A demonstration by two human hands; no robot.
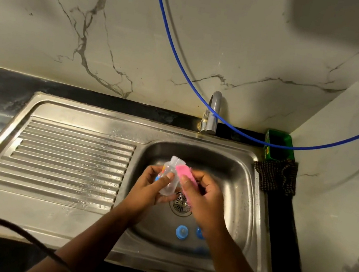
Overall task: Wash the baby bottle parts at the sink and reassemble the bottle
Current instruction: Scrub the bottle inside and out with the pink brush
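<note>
Over the sink basin (234, 168) my left hand (150, 186) grips a clear baby bottle body (172, 170), its open threaded neck pointing up and away. My right hand (203, 197) holds a pink sponge (185, 175) pressed against the bottle's right side. On the basin floor near the front lies a blue collar with its teat (181, 232). Another blue part (199, 232) shows beside my right wrist, partly hidden. A third blue piece (200, 250) lies blurred below it.
A grey tap (213, 111) stands behind the basin, no water visibly running. The ribbed drainboard (71, 158) lies to the left. A green box (278, 145) and a dark cloth (276, 178) sit at the right corner. A blue hose (180, 49) crosses the wall. The drain (181, 203) is under my hands.
</note>
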